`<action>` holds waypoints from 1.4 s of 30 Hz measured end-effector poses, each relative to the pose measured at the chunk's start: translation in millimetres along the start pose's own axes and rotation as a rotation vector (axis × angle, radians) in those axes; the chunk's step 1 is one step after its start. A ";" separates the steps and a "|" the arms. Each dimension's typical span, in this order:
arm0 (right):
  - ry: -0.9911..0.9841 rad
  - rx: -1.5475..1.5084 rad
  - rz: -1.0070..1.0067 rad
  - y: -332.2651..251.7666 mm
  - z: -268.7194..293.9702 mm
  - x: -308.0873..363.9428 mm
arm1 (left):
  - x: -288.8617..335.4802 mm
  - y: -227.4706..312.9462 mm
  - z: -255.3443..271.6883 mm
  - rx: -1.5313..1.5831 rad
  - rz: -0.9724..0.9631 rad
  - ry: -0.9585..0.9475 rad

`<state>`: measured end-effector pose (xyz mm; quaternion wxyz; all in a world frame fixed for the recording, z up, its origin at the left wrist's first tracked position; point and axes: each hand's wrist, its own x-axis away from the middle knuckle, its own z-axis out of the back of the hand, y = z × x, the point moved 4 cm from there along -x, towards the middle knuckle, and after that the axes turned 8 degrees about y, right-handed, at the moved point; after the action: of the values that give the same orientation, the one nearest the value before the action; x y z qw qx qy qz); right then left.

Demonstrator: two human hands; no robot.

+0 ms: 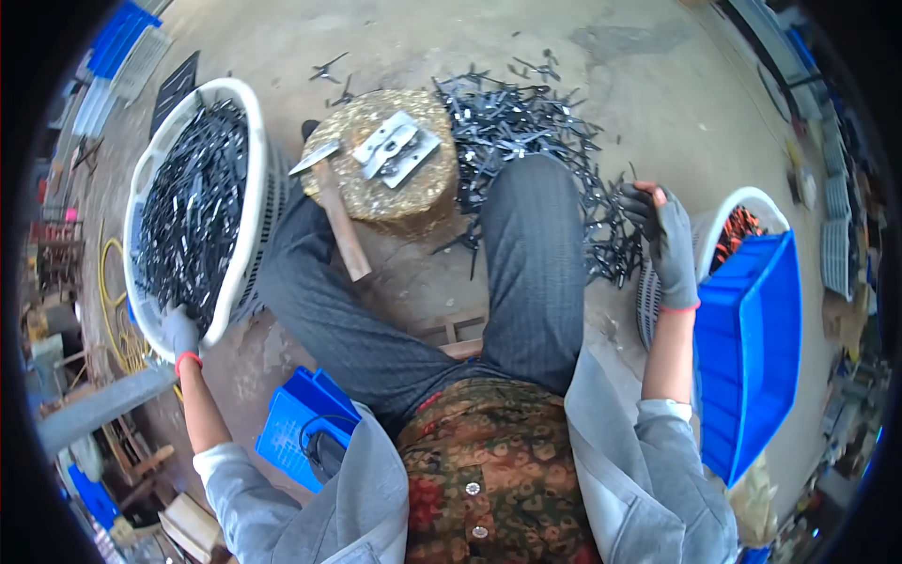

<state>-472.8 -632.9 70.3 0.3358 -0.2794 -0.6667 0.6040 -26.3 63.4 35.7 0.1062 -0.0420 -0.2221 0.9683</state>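
The left hand (180, 333), in a grey glove with a red cuff, reaches to 8 o'clock, at the near end of a white basket (255, 169) heaped with dark slender parts (193, 207); its fingers are partly hidden there, so whether they close on anything cannot be told. The right hand (669, 246), gloved alike with bare fingertips showing, is raised between 2 and 3 o'clock, fingers bent inward; a thin dark sliver (632, 172) shows by the fingertips, though whether they pinch it is unclear. Towards 11 o'clock stands a round stump (425, 193) carrying a silvery metal block (399, 148), with a hammer (341, 226) leaning at its left edge, wooden handle slanting down towards the centre. A loose pile of black parts (517, 122) spreads over the floor (639, 94) at 1 o'clock. Just beyond the right hand, near 2 o'clock, a second basket (772, 209) holds orange-and-black pieces (736, 233), and a tilted blue bin (752, 348) stands at 3 to 4 o'clock.
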 end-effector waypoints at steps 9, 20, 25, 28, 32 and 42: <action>0.227 -0.115 -0.484 216.0 81.6 -59.3 | 26.0 69.3 71.6 0.592 -0.078 0.437; 0.222 1.029 -0.420 367.0 13.5 -113.9 | 109.2 215.1 229.6 0.923 -0.132 0.285; 0.308 1.167 -0.503 358.0 -5.0 -119.2 | 117.2 237.0 242.9 1.080 -0.075 0.230; 0.348 1.137 -0.577 358.6 -4.8 -120.2 | 118.9 246.0 244.5 1.060 -0.082 0.218; 0.190 0.781 -0.694 368.3 -0.4 -125.6 | 118.6 260.3 251.2 1.016 -0.117 0.234; 0.058 -0.423 -0.558 188.0 -15.2 -46.4 | 137.5 331.0 289.9 1.460 -0.279 0.102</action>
<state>-438.3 -638.1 -120.7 0.4416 -0.1669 -0.8178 0.3291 -259.4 -318.7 145.9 0.2393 0.0230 0.4794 0.8440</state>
